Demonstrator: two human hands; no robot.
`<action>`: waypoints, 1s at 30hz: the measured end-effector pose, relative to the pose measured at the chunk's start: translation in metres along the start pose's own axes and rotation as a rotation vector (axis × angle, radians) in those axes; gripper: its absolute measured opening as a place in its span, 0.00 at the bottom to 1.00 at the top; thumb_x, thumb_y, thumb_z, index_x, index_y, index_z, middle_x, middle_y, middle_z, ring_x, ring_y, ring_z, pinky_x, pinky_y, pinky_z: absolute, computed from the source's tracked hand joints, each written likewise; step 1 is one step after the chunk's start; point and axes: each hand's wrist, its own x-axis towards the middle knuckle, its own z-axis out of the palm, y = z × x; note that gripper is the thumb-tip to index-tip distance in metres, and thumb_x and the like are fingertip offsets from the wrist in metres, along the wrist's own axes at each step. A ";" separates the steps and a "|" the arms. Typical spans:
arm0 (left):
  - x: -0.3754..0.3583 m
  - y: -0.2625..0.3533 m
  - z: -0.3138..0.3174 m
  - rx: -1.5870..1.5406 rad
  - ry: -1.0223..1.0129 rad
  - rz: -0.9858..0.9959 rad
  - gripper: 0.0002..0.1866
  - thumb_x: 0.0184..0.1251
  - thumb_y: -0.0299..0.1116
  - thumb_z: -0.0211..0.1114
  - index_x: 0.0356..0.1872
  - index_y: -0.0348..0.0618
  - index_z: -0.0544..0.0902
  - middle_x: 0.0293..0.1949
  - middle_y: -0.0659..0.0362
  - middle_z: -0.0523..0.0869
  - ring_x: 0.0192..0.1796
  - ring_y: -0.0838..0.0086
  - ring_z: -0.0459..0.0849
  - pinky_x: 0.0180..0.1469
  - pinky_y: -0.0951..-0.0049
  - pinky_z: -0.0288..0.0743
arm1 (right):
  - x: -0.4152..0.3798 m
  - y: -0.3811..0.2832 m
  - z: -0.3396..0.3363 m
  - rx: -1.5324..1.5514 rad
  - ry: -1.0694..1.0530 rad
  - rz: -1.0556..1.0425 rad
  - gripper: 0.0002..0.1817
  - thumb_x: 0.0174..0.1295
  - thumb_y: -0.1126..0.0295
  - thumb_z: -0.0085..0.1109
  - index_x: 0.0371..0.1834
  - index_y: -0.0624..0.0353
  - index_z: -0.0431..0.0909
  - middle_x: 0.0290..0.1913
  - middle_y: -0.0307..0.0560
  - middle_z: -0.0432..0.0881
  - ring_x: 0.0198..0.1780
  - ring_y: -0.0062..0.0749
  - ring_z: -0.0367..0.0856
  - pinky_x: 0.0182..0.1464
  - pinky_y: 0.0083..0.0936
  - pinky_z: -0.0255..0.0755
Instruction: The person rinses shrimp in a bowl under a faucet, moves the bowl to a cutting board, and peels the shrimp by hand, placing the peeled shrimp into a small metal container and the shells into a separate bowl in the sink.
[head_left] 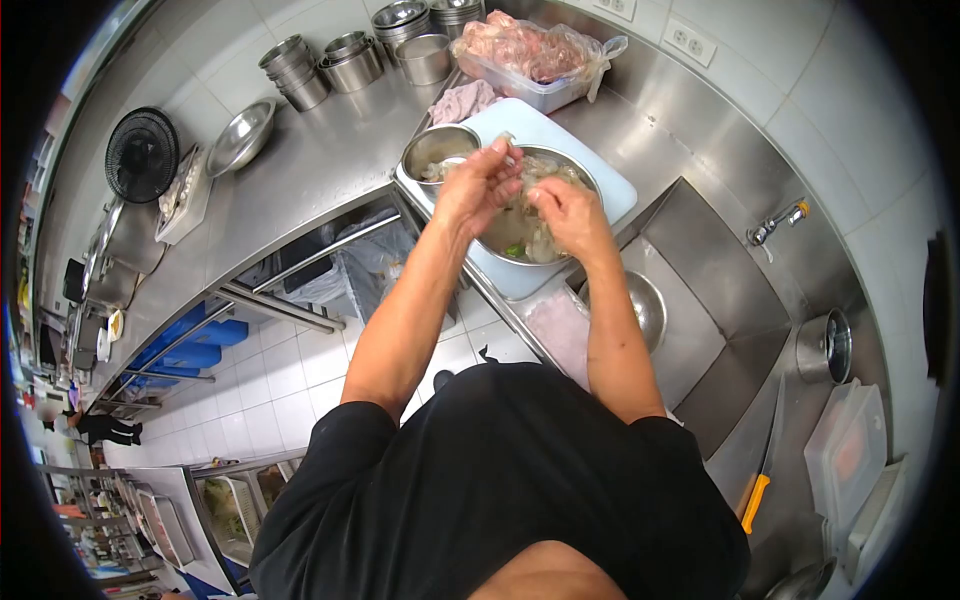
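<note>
My left hand [482,186] is raised over the gap between two steel bowls, its fingers closed on a small pale greyish piece that looks like a shrimp. Close to its right, my right hand [568,212] is over the larger bowl, fingers pinched together; whatever they hold is too small to name. The larger steel bowl [598,190] contains cloudy liquid, greyish translucent pieces and a green bit. To its left, the smaller steel bowl [408,160] has similar pale pieces inside. Both bowls rest on a light blue cutting board [612,190].
A bag of pinkish meat [530,50] sits in a tub behind the board, beside a pink cloth [463,102]. Right of my arms is a sink [690,270] with a round bowl. A yellow-handled knife [756,503] lies at lower right. A person [105,428] stands far left.
</note>
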 end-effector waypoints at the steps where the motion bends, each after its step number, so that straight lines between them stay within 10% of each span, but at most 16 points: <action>1: 0.004 0.008 -0.003 0.054 0.070 0.039 0.13 0.70 0.43 0.65 0.42 0.44 0.83 0.35 0.65 0.84 0.34 0.80 0.81 0.35 0.79 0.76 | -0.005 0.003 -0.005 0.064 0.066 0.042 0.12 0.66 0.62 0.59 0.42 0.59 0.83 0.32 0.54 0.85 0.34 0.39 0.84 0.40 0.32 0.75; 4: 0.030 0.029 -0.049 0.449 0.143 0.246 0.14 0.69 0.39 0.65 0.48 0.40 0.84 0.31 0.63 0.85 0.26 0.82 0.79 0.31 0.79 0.76 | -0.032 0.022 -0.031 0.138 0.250 0.145 0.13 0.67 0.62 0.60 0.44 0.61 0.83 0.30 0.49 0.84 0.33 0.32 0.83 0.40 0.27 0.75; 7: 0.052 0.033 -0.098 1.281 0.315 0.409 0.15 0.66 0.33 0.61 0.51 0.44 0.85 0.36 0.54 0.89 0.35 0.64 0.86 0.44 0.65 0.79 | -0.070 0.061 -0.061 0.167 0.448 0.201 0.15 0.65 0.63 0.62 0.47 0.62 0.84 0.30 0.46 0.83 0.31 0.27 0.80 0.40 0.25 0.75; 10: 0.026 0.038 -0.069 1.677 0.169 0.611 0.17 0.65 0.32 0.62 0.55 0.50 0.85 0.36 0.56 0.88 0.44 0.64 0.87 0.50 0.64 0.78 | -0.107 0.114 -0.077 -0.110 0.380 0.493 0.15 0.63 0.64 0.64 0.49 0.62 0.84 0.34 0.50 0.85 0.33 0.33 0.83 0.42 0.28 0.76; 16: 0.046 -0.013 -0.025 2.097 -0.374 0.817 0.21 0.60 0.30 0.60 0.55 0.59 0.85 0.59 0.51 0.79 0.66 0.55 0.73 0.65 0.61 0.69 | -0.135 0.200 -0.070 -0.526 0.038 0.388 0.16 0.60 0.65 0.64 0.49 0.59 0.85 0.42 0.53 0.86 0.44 0.51 0.83 0.49 0.40 0.74; 19: 0.062 -0.029 -0.029 2.169 -0.414 0.862 0.16 0.61 0.37 0.62 0.51 0.56 0.86 0.60 0.50 0.77 0.70 0.50 0.67 0.63 0.51 0.70 | -0.105 0.169 -0.081 -0.440 0.078 0.734 0.14 0.59 0.63 0.64 0.44 0.60 0.86 0.44 0.51 0.86 0.45 0.51 0.82 0.49 0.40 0.73; 25: 0.041 0.020 -0.002 2.094 -0.478 0.416 0.12 0.60 0.39 0.65 0.43 0.49 0.83 0.44 0.53 0.86 0.53 0.57 0.82 0.54 0.57 0.74 | -0.053 0.061 -0.070 -0.353 0.346 0.066 0.15 0.60 0.58 0.64 0.40 0.58 0.85 0.42 0.50 0.85 0.48 0.49 0.80 0.52 0.38 0.72; 30: 0.012 0.030 0.010 1.804 -0.418 0.629 0.14 0.61 0.41 0.67 0.44 0.46 0.83 0.33 0.53 0.87 0.39 0.57 0.86 0.43 0.60 0.77 | -0.002 0.025 -0.016 -0.178 0.129 -0.163 0.17 0.60 0.59 0.66 0.47 0.59 0.83 0.41 0.54 0.85 0.44 0.52 0.80 0.49 0.42 0.73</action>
